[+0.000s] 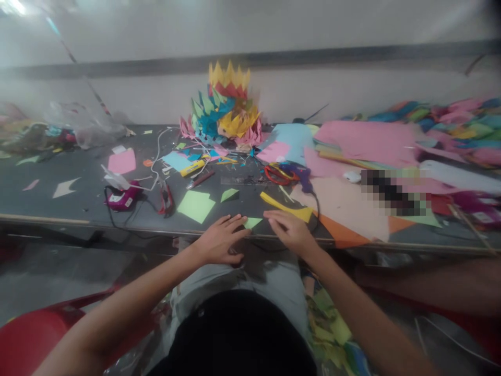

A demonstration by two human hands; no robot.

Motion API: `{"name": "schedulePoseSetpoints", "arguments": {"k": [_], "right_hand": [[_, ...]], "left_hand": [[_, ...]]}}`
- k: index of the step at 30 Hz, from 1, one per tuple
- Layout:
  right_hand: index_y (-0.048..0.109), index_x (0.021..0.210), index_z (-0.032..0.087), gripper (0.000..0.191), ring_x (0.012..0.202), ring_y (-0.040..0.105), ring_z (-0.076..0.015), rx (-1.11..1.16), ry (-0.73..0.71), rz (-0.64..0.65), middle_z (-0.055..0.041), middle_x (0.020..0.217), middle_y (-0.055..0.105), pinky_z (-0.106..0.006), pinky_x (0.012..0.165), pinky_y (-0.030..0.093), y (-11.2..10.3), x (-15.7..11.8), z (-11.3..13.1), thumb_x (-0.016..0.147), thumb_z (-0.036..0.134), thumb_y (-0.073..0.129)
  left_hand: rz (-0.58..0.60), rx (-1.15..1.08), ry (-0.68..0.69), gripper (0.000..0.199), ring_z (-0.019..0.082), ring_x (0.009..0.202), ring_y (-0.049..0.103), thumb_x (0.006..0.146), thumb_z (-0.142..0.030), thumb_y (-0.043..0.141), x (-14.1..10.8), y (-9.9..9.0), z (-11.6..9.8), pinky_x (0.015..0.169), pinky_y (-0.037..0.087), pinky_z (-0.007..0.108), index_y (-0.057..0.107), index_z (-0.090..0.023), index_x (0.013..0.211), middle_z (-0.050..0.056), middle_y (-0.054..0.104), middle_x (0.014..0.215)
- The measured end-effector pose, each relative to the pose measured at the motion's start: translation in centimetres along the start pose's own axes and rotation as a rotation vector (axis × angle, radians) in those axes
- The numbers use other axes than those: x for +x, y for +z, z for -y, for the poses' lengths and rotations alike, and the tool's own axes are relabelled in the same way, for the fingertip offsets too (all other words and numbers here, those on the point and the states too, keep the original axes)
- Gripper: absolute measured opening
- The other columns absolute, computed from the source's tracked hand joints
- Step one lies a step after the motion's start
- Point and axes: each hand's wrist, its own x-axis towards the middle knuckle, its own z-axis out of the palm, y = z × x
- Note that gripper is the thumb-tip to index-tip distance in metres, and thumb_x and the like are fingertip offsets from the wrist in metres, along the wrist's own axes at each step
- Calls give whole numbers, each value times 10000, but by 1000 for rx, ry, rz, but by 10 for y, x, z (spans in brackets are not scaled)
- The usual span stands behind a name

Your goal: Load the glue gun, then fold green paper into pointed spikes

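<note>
Your left hand (223, 237) is spread loosely at the table's near edge, fingers apart and clamped on nothing visible. Your right hand (291, 231) has its thumb and forefinger slightly parted, with nothing seen between them. The small green paper piece (253, 223) lies between your hands, at your left fingertips; you cannot tell here whether they press on it. It should be feather-light, thin and easily creased, apt to slide on the dark tabletop (90, 203). Best pin it with your left fingertips and pinch its free edge, on your right hand's side.

Just beyond your right fingers is a yellow paper strip (287, 208), probably just as limp; beyond your left, light green sheets (195, 206). Farther past your right hand lies a glue gun (303, 180); farthest, a spiky paper model (213, 120).
</note>
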Motion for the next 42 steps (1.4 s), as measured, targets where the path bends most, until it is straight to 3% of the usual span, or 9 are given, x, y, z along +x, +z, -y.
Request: {"name": "schedulePoseSetpoints", "arguments": {"k": [4,7,10,14,18,22,30,37,42], "right_hand": [[669,1018,189,257,966,622,-198,-60,-196,102,-71,1019,693,-355,880,487,13,1,6,887,282,468],[673,977,192,247,923,624,-193,-66,-167,126,-65,972,698,-335,833,496,20,4,9,889,316,479],[676,912,202,225,879,624,-183,-58,-125,133,-51,921,701,-322,800,487,21,7,10,892,309,479],[676,874,206,181,854,610,-182,-85,-119,150,-45,919,694,-319,776,460,21,8,11,865,314,531],[672,851,205,184,837,590,-178,-90,-121,162,-50,907,679,-315,771,434,21,9,15,872,306,520],[651,817,193,185,831,566,-175,-38,-51,149,-58,889,641,-315,765,422,22,8,19,880,275,497],[586,738,179,123,808,522,-185,-93,234,152,-59,869,575,-316,731,394,31,11,32,828,233,522],[571,696,190,142,792,521,-192,-201,285,120,-50,835,576,-320,711,368,39,14,33,814,259,535],[567,653,202,182,778,521,-198,-254,305,119,-46,805,579,-315,661,348,41,16,34,811,291,547]], "left_hand": [[-84,-152,-97,574,228,1252,436,821,-408,538,4,2,4,1056,315,413,371,-163,1312,125,492,1331],[-146,-221,-185,384,209,1114,556,860,-302,523,9,4,9,977,408,389,465,-184,1220,96,594,1214],[-170,-269,-219,340,208,1050,587,840,-286,568,13,3,14,903,462,356,516,-204,1166,66,631,1150],[-183,-273,-158,168,187,996,606,862,-225,534,18,1,17,880,465,319,602,-204,1013,45,661,1056],[-208,-253,-132,140,168,938,611,881,-203,495,22,2,15,867,464,300,626,-197,930,34,665,976],[-270,-233,-198,153,170,894,581,881,-174,482,24,6,9,837,464,309,631,-175,847,46,630,929],[-414,-285,-417,61,201,916,518,814,-162,565,29,17,1,844,449,363,612,-144,779,68,528,913],[-423,-221,-544,94,232,972,485,803,-171,567,31,17,-6,861,435,397,625,-138,738,92,503,977],[-341,-93,-638,131,256,969,486,826,-201,532,36,12,-16,817,434,425,629,-136,767,112,517,992]]}}
